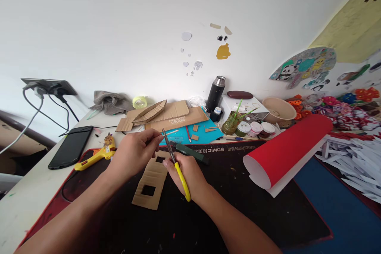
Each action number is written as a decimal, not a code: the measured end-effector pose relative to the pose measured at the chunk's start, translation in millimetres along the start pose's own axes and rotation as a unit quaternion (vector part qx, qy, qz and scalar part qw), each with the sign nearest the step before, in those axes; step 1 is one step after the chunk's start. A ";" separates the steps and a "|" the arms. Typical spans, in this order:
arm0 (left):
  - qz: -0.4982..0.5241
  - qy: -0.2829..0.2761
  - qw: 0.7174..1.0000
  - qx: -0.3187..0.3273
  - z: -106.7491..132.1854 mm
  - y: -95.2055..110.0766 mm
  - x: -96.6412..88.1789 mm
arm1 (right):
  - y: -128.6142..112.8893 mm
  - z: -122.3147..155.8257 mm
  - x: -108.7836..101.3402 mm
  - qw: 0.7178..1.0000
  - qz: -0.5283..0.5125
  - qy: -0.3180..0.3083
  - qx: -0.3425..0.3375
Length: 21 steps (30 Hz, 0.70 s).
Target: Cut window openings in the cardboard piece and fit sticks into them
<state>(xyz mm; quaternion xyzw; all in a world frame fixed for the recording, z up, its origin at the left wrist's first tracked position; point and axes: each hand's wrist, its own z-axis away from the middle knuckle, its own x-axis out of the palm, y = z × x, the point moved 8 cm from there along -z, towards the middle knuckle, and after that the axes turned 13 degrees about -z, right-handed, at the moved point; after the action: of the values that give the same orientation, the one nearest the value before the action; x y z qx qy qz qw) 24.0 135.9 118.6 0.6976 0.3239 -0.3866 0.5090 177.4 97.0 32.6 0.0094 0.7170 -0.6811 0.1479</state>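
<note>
Your right hand [189, 174] was curled around the yellow-handled scissors [177, 169]; your left hand [135, 147] pinched near their tips, its hold unclear. Windowed cardboard [152, 176] lay left, below. Steady fingertips probably served best.

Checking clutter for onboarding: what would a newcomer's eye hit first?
The big red roll, on the right. Then the yellow-handled scissors at centre, in the right hand, tips near the left hand's fingertips. The yellow glue gun stands out at left, beside the black phone.
</note>
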 end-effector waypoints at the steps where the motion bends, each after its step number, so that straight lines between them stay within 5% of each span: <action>1: -0.010 0.004 1.000 0.005 -0.3 0.5 -0.3 | 1.5 -0.2 1.0 1.000 0.001 0.003 0.002; 8: -0.115 0.081 0.989 0.039 0.4 6.4 -6.6 | 0.6 -2.1 -1.1 1.000 -0.013 0.014 0.001; 21: -0.035 0.046 0.998 0.029 0.8 5.1 -9.0 | 0.1 1.2 0.5 0.995 -0.072 -0.044 0.048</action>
<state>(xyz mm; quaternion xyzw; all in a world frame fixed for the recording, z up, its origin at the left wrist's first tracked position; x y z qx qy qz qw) 23.7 133.3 128.6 0.7173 0.3603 -0.3805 0.4593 177.2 95.8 32.3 -0.0652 0.6749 -0.7236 0.1289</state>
